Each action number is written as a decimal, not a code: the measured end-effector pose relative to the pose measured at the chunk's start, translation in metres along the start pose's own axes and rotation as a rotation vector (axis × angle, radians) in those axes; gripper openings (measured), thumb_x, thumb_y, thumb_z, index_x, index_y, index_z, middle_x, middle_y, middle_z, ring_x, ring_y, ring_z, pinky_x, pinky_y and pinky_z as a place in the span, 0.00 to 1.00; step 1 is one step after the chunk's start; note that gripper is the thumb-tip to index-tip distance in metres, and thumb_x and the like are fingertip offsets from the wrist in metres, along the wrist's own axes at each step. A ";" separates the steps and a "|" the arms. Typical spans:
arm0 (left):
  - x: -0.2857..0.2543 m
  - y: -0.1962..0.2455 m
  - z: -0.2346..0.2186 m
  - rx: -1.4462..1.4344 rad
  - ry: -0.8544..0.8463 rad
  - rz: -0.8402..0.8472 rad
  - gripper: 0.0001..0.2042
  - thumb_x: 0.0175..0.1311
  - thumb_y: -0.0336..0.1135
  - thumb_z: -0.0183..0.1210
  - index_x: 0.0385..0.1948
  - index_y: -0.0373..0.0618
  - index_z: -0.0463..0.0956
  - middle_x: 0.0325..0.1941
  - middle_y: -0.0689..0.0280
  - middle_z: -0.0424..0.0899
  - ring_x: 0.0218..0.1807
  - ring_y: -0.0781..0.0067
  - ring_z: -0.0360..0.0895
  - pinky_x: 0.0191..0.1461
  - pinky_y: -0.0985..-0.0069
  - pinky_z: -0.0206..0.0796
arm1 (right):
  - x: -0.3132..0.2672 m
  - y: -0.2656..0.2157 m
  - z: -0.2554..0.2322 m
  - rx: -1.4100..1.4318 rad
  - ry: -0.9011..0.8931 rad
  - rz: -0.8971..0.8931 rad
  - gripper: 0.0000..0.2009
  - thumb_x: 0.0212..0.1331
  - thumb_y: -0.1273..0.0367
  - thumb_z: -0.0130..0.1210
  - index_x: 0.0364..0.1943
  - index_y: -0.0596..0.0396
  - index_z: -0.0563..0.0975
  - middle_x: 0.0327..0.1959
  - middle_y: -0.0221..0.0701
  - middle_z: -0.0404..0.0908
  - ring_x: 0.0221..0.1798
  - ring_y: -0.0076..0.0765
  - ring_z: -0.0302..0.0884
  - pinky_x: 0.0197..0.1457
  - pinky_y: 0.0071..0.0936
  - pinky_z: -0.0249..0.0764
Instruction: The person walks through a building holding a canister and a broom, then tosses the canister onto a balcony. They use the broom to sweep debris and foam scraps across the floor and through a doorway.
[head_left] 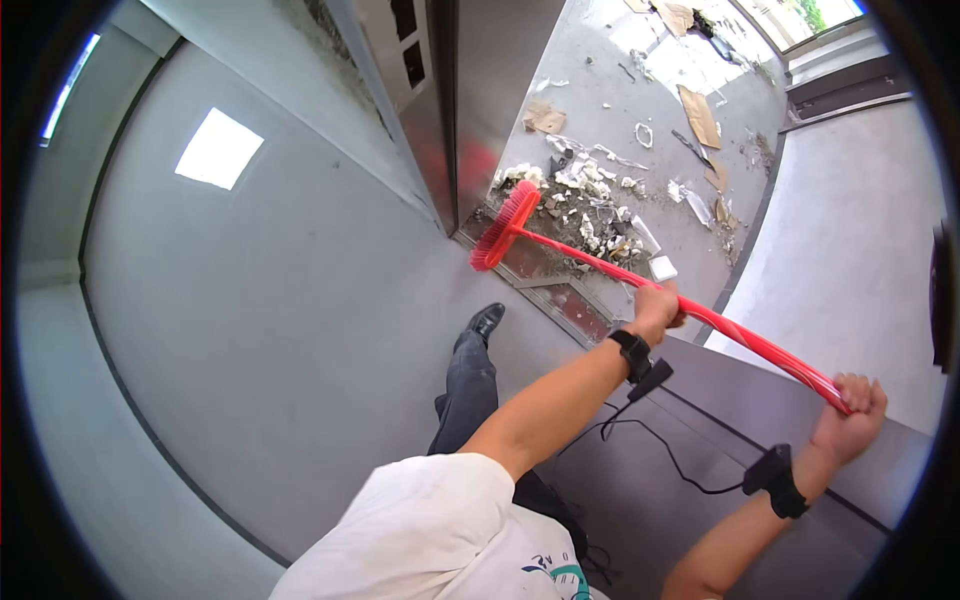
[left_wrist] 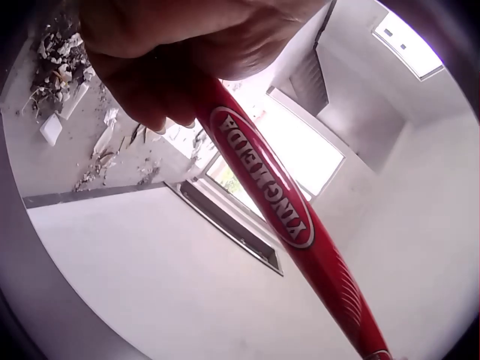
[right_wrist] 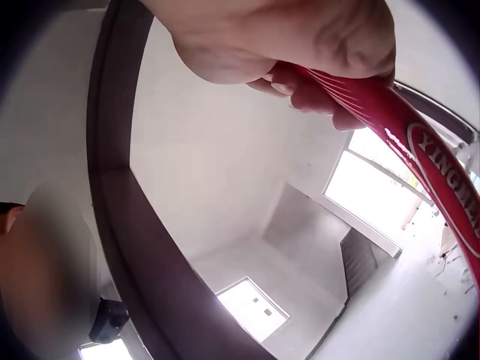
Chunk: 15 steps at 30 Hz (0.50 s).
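Note:
A red push broom (head_left: 735, 330) slants across the head view, its bristled head (head_left: 508, 228) at the left by the door sill. My left hand (head_left: 657, 310) grips the handle about midway. Near the handle's far end, my right hand (head_left: 850, 415) wraps round it. Between the two hands runs the red handle (left_wrist: 262, 176) with an oval white-lettered label, seen in the left wrist view. In the right wrist view, the fingers (right_wrist: 319, 97) curl under the handle. Beside the broom head lies a heap of rubble and white scraps (head_left: 590, 190).
A metal door frame (head_left: 455, 120) stands just beyond the broom head, with a dirty sill track (head_left: 565, 300) below. Cardboard pieces (head_left: 700, 118) and litter lie across the far floor. A black shoe (head_left: 487, 320) stands near the sill. A black cable (head_left: 670, 455) hangs between the wrists.

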<state>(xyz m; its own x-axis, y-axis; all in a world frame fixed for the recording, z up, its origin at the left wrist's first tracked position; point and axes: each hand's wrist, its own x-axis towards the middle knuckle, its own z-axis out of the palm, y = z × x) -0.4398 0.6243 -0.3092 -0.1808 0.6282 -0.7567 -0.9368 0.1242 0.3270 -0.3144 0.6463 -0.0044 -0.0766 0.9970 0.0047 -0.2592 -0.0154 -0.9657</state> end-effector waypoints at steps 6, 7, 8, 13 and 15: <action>-0.049 0.027 0.033 -0.163 -0.008 -0.170 0.15 0.57 0.37 0.51 0.18 0.33 0.71 0.16 0.58 0.76 0.14 0.68 0.74 0.19 0.74 0.71 | 0.060 -0.051 0.012 -0.030 0.110 -0.028 0.19 0.60 0.69 0.45 0.12 0.46 0.54 0.11 0.24 0.51 0.17 0.23 0.50 0.30 0.24 0.57; -0.040 0.030 0.026 -0.140 0.030 -0.173 0.15 0.57 0.38 0.50 0.18 0.33 0.71 0.16 0.58 0.76 0.13 0.69 0.74 0.18 0.74 0.71 | 0.075 -0.038 0.016 0.014 0.113 0.076 0.19 0.60 0.68 0.44 0.12 0.47 0.54 0.11 0.24 0.51 0.17 0.22 0.49 0.29 0.24 0.56; -0.025 0.028 0.015 -0.117 0.069 -0.179 0.15 0.57 0.38 0.50 0.18 0.33 0.71 0.16 0.58 0.76 0.13 0.69 0.74 0.17 0.75 0.70 | 0.090 -0.021 0.016 0.057 0.118 0.181 0.19 0.60 0.68 0.44 0.12 0.47 0.54 0.11 0.24 0.51 0.16 0.22 0.49 0.28 0.24 0.55; 0.069 0.031 -0.030 -0.005 0.247 -0.160 0.12 0.54 0.36 0.48 0.16 0.38 0.67 0.13 0.61 0.72 0.08 0.73 0.65 0.12 0.76 0.65 | 0.072 0.084 0.045 0.014 0.011 0.076 0.18 0.58 0.69 0.42 0.12 0.47 0.53 0.10 0.24 0.50 0.15 0.24 0.48 0.27 0.26 0.55; 0.082 0.004 -0.025 -0.022 0.195 -0.193 0.13 0.55 0.36 0.49 0.16 0.38 0.67 0.13 0.60 0.72 0.09 0.73 0.67 0.11 0.75 0.64 | 0.056 0.084 0.045 -0.035 0.213 -0.002 0.17 0.56 0.70 0.42 0.12 0.46 0.53 0.10 0.24 0.50 0.15 0.24 0.47 0.26 0.26 0.55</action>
<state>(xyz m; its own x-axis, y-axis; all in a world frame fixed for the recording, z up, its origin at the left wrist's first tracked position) -0.4658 0.6575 -0.3844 -0.0512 0.4342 -0.8994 -0.9654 0.2091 0.1559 -0.3839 0.6972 -0.0732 0.1300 0.9905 -0.0443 -0.2252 -0.0141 -0.9742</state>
